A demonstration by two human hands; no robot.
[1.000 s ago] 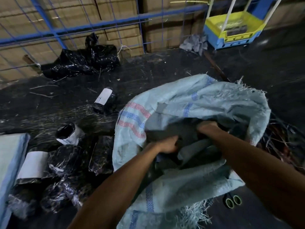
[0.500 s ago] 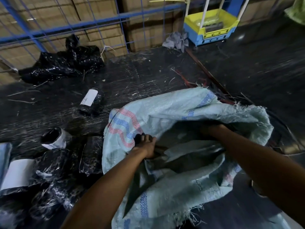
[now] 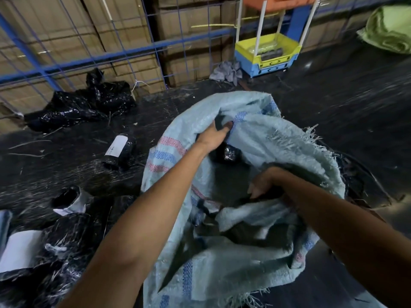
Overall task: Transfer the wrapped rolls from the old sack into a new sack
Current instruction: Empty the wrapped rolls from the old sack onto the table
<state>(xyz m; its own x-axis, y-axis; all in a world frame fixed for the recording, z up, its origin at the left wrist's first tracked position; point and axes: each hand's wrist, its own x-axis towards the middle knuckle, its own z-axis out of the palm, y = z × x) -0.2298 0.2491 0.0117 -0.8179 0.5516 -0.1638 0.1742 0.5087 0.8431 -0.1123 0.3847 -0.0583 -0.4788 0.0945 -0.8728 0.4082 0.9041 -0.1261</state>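
A pale blue woven sack (image 3: 262,138) with pink and blue stripes and frayed edges lies open in front of me. My left hand (image 3: 214,135) grips its far rim and holds the mouth up. My right hand (image 3: 264,184) clutches the near right rim, fingers curled on the fabric. One black-wrapped roll (image 3: 229,153) shows deep inside the sack, just below my left hand. Several black-wrapped rolls with white labels lie on the floor at the left: one alone (image 3: 120,151), one on its end (image 3: 69,200), and a pile (image 3: 55,245) at the lower left.
A crumpled black plastic bag (image 3: 84,105) lies by the blue wire fence (image 3: 93,61) with cardboard boxes behind. A yellow and blue rack (image 3: 266,54) and a grey rag (image 3: 226,71) stand at the back. A green sack (image 3: 391,32) sits far right. The dark floor is littered with fibres.
My left hand has moved from the near left rim to the far rim and lifted it. The sack's mouth is wider and a roll inside has come into sight. The view has shifted.
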